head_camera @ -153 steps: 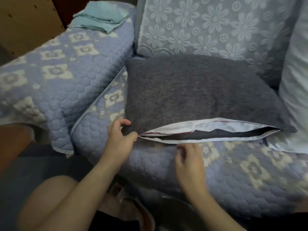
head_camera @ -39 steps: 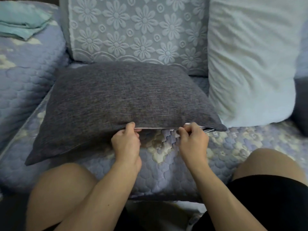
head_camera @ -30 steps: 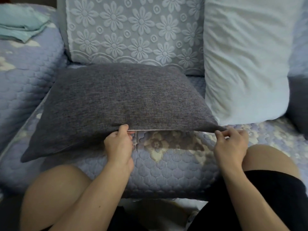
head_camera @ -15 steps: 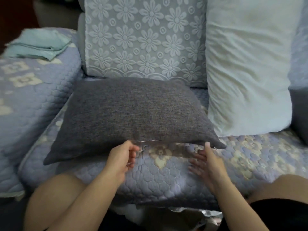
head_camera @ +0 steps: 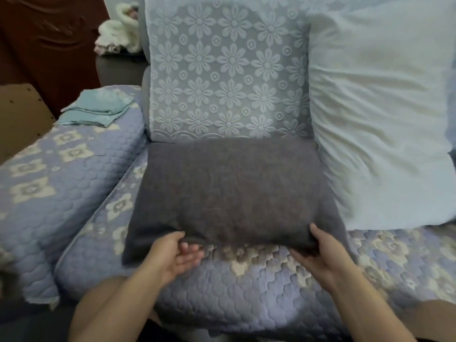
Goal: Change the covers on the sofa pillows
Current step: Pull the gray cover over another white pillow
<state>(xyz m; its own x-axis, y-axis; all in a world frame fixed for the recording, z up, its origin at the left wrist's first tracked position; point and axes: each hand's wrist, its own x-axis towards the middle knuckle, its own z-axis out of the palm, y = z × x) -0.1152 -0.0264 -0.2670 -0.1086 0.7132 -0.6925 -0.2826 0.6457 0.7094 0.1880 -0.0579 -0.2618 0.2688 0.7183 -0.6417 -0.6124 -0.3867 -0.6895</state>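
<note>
A grey pillow (head_camera: pixel 232 188) in a dark woven cover lies flat on the quilted sofa seat (head_camera: pixel 246 287), with its near edge raised a little. My left hand (head_camera: pixel 172 253) holds that edge left of the middle, thumb on top and fingers beneath. At the near right corner my right hand (head_camera: pixel 323 250) grips the pillow the same way. A bare white pillow (head_camera: pixel 375 119) leans upright against the backrest on the right. Folded teal cloth (head_camera: pixel 96 112) lies on the left armrest.
A pale blue flower-patterned back cushion (head_camera: pixel 227 77) stands behind the grey pillow. The quilted armrest (head_camera: pixel 49 181) rises on the left, with dark wooden furniture (head_camera: pixel 49 40) beyond it and a white cloth bundle (head_camera: pixel 118 33) at the back. My knees are at the bottom edge.
The cover's opening, wide open five seconds ago, is now closed. Both hands left the zip line and now hold the pillow's near edge, which has lifted slightly. The view has tilted up.
</note>
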